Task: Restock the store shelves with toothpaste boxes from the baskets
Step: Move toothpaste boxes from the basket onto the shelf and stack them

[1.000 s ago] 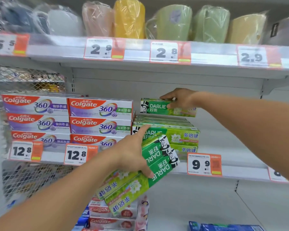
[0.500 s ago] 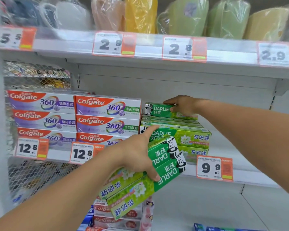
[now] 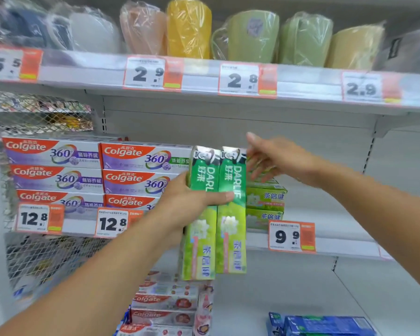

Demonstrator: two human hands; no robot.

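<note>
My left hand (image 3: pixel 192 202) grips two green toothpaste boxes (image 3: pixel 216 209) upright before the shelf (image 3: pixel 337 248), right hand (image 3: pixel 277 158) loose-fingered touching their top corner: thumb alone crosses both, so the outer one could slide off toward the stack (image 3: pixel 264 200).

The one head-worn view faces the shelf (image 3: pixel 204 241) close up and level, arms entering from seven and four o'clock.
</note>
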